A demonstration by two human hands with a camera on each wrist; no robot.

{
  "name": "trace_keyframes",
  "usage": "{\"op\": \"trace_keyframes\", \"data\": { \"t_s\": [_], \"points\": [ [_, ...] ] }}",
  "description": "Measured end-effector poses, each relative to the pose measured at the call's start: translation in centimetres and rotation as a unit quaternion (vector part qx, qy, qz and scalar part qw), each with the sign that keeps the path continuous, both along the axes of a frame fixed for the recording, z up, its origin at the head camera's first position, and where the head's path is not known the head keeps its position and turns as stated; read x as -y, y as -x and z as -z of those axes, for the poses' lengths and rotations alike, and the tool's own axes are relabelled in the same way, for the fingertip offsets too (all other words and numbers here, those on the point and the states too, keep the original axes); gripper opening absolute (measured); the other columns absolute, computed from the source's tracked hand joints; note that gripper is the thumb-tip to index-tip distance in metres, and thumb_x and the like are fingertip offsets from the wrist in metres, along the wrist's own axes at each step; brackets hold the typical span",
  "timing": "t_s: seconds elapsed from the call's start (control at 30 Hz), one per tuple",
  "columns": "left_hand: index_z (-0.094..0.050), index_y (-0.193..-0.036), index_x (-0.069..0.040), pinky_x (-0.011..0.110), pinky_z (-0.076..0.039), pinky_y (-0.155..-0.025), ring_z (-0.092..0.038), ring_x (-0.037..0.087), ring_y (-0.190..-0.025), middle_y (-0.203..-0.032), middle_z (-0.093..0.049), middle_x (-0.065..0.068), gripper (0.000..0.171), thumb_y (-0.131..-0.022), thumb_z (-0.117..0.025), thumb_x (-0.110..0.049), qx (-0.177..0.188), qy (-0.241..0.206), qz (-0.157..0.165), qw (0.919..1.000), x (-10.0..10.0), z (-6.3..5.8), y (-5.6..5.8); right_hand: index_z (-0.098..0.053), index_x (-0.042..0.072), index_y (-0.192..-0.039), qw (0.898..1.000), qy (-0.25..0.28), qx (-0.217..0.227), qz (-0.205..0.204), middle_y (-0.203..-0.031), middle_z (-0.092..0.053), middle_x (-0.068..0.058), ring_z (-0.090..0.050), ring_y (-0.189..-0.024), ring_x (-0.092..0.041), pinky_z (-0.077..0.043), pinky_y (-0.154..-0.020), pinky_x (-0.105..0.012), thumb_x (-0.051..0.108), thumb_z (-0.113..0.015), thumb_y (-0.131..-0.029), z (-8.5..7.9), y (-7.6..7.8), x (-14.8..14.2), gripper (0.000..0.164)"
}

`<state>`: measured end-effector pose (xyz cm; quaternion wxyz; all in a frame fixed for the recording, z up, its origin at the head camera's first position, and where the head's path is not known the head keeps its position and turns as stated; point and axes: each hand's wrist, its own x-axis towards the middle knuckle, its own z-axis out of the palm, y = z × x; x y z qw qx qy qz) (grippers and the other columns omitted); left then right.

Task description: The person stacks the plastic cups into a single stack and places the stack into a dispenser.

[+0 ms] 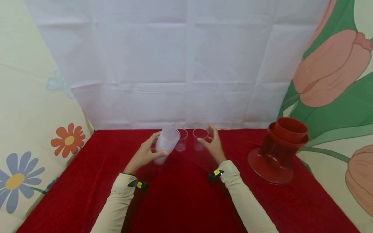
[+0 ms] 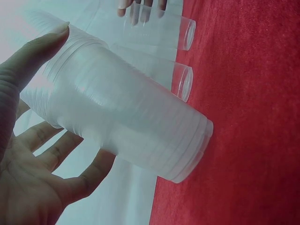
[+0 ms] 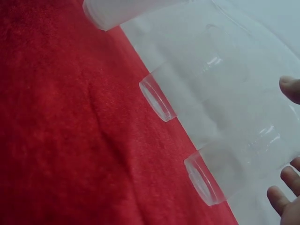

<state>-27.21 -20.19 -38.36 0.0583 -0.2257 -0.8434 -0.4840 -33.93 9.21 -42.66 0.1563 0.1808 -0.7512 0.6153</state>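
My left hand (image 1: 144, 156) grips a tilted stack of nested clear plastic cups (image 1: 168, 141), its thumb across the near side. In the left wrist view the stacked cups (image 2: 126, 108) slant with their bases toward the red cloth. Just right of the stack, a single clear cup (image 1: 182, 143) stands upright on the cloth. A second clear cup (image 1: 199, 144) stands beside it, a small gap between them. Around that second cup my right hand (image 1: 215, 146) has thumb and fingers spread; whether they touch it I cannot tell. The right wrist view shows fingertips (image 3: 277, 199) near its wall.
A red plastic piece (image 1: 276, 155) with a wide round base and a ringed open top stands at the right of the table. Red cloth (image 1: 180, 200) covers the table. A white sheet (image 1: 186, 64) hangs along its back edge, with flower-printed cloth on both sides.
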Motion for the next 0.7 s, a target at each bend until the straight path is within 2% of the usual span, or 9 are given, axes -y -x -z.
{"op": "trace_keyframes", "data": {
  "t_s": [0.4,0.7],
  "points": [
    [-0.037,-0.149,-0.004,0.056,-0.054,-0.090,-0.053,0.041,-0.120,-0.138,-0.051,0.023,0.079,-0.083,-0.080,-0.009,0.001,0.007,-0.001,1.0000,-0.07,-0.19,-0.10,-0.027,-0.010,-0.150,1.000,-0.002,0.009,-0.010,-0.149,-0.038,-0.031,-0.035,-0.138,-0.046,-0.034,-0.110,-0.061,0.003,-0.074,-0.088,0.46,0.12,0.17,0.079],
    [-0.037,-0.149,-0.005,0.056,-0.054,-0.089,-0.052,0.041,-0.120,-0.138,-0.051,0.023,0.079,-0.083,-0.080,-0.009,0.001,0.011,-0.004,0.9999,0.03,-0.36,-0.10,-0.032,-0.012,-0.147,1.000,-0.005,0.004,0.007,-0.143,-0.044,-0.034,-0.041,-0.132,-0.050,-0.038,-0.106,-0.062,0.002,-0.075,-0.088,0.59,-0.12,0.64,0.074]
  ]
}}
